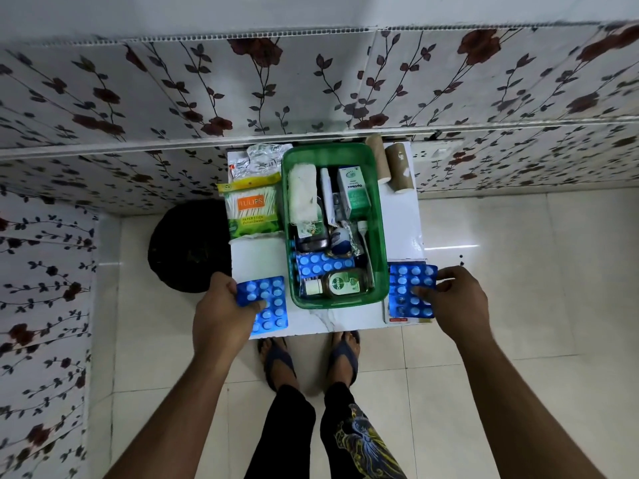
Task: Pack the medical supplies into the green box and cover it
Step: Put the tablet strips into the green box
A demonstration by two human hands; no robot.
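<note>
Hands flank the green box (380, 216): left hand (221, 305) grips one pill strip (268, 304), right hand (456, 295) pinches another pill strip (409, 292); box lies between, lengthwise near-to-far.

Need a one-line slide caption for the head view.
Left hand and right hand each grip a blue blister pack beside the half-filled green box.

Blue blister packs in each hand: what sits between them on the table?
In the head view, the green box sits between the left hand's blister pack and the right hand's pack.
</note>
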